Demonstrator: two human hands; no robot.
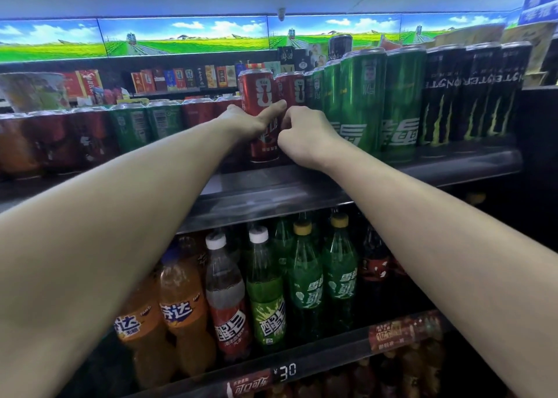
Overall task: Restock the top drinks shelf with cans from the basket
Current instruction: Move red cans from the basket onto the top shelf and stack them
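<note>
A tall red can (pixel 259 95) stands on the top drinks shelf (pixel 332 183), a second red can (pixel 293 88) close behind it to the right. My left hand (pixel 247 119) is wrapped round the front red can from the left, its thumb stretched across the label. My right hand (pixel 305 134) sits just right of that can with fingers curled, knuckles toward me; whether it holds the rear can is hidden. The basket is out of view.
Tall green cans (pixel 362 104) and black energy-drink cans (pixel 471 95) fill the shelf to the right. Shorter red and green cans (pixel 133 125) line the left. Soda bottles (pixel 265 292) stand on the shelf below. Boxed goods (pixel 181 79) sit behind.
</note>
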